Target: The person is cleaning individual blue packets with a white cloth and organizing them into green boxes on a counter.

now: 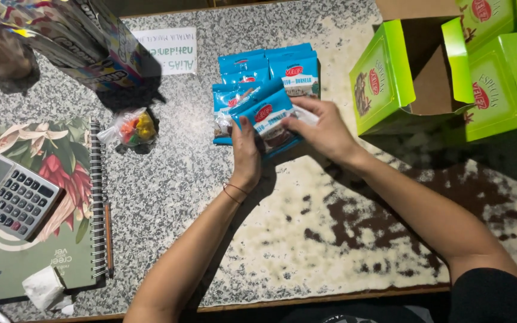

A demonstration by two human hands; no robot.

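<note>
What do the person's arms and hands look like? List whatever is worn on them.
Both forearms are bare. The left hand has a thin reddish string bracelet around its wrist. The right hand shows no ring, watch or band; a black sleeve covers that upper arm at the frame's lower edge.

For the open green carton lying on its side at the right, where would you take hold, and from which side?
Grip the green carton across its closed left panel and top edge, coming from above and the left. Its mouth faces right with a flap standing open, so that end looks flimsy, and more green boxes crowd the right side.
</note>
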